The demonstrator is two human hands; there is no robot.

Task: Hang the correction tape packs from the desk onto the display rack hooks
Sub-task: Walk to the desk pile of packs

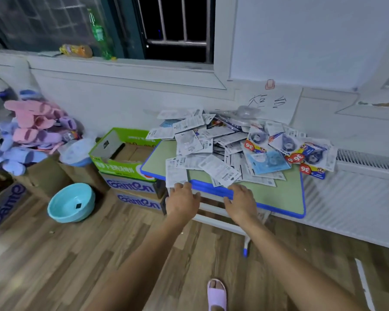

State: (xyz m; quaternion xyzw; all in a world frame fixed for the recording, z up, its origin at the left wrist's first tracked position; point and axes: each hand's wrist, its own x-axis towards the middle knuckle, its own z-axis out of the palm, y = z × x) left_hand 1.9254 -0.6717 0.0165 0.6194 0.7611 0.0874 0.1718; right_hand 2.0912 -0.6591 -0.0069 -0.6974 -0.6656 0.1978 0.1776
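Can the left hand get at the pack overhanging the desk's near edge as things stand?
Probably yes. The left hand is open at the desk edge, its fingertips right by the overhanging pack, and nothing lies between them.

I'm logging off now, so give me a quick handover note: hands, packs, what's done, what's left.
Left hand: open, holds nothing, fingers at the desk front edge by an overhanging pack.
Right hand: open, holds nothing, resting at the blue edge.
Packs: all in a loose pile on the desk, most face down.
Rack: not in view.
Done: no pack picked up yet.
Left: pick up packs and hang each on the hooks.
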